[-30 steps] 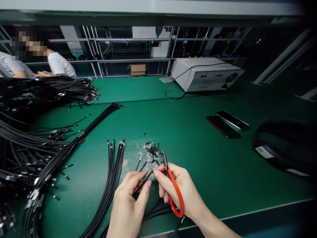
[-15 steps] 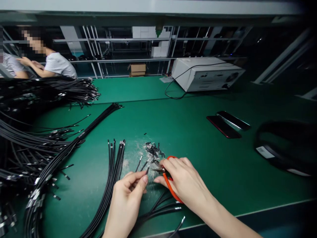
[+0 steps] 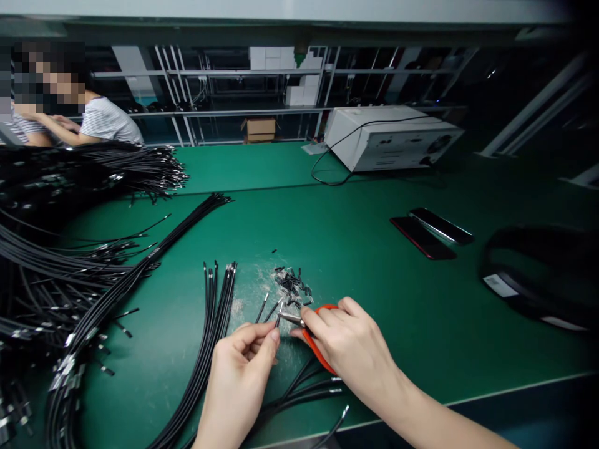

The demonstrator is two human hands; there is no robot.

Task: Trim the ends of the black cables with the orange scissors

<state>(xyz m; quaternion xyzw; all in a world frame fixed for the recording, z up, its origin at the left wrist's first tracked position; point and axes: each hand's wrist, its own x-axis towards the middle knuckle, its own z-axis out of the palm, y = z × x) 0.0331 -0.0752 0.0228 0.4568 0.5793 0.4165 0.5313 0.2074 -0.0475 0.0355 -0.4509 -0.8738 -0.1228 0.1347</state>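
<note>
My left hand [image 3: 243, 374] pinches a thin black cable [image 3: 277, 321] near its tip, between thumb and forefinger. In my right hand [image 3: 350, 343] are scissors with orange handles [image 3: 312, 350]; their metal blades [image 3: 291, 318] lie against the tip of the held cable. Two more cable ends [image 3: 262, 307] stick out just beyond my left fingers. A small pile of cut black sleeve pieces [image 3: 291, 284] lies past the blades, with fine pale strands scattered around. Left of my left hand lies a row of black cables [image 3: 218, 330], and several cable ends [image 3: 322, 390] lie below my right hand.
Large bundles of black cables [image 3: 93, 262] fill the left side of the green table [image 3: 337, 231]. Two phones [image 3: 423, 237] and a black object with a white label [image 3: 538, 274] lie at right. A white metal box [image 3: 388, 140] stands behind. A co-worker [image 3: 107, 121] sits far left.
My right hand has turned and brought the scissors left, so the blades now meet the cable tip. My left hand stays almost still.
</note>
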